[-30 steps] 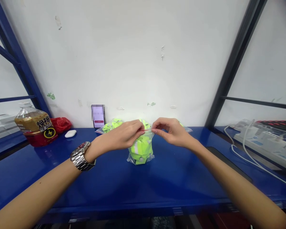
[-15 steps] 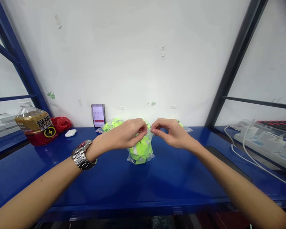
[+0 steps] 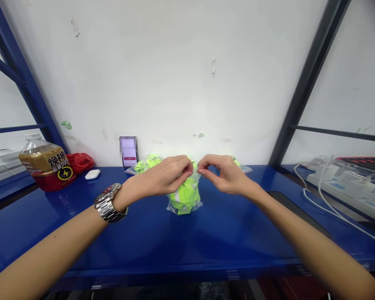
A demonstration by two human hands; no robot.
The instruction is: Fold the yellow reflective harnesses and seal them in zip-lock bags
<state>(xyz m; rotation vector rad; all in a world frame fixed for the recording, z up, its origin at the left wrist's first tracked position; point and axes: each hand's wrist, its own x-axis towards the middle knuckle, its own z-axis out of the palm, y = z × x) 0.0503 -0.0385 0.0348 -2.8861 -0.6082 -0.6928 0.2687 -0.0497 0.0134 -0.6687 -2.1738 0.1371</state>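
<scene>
A clear plastic bag with bright yellow-green, grey-striped material inside hangs or stands at the middle of the blue table. My left hand, with a metal watch on its wrist, pinches the bag's top edge between thumb and fingers. Close by on the right, my right hand pinches the same edge, its thumb and index finger forming a ring. Behind my hands lie more bagged yellow-green items, partly hidden by them.
On the left are a drink bottle, a red plastic bag and a white case. A phone leans on the wall. A dark flat object and a power strip with cables lie right.
</scene>
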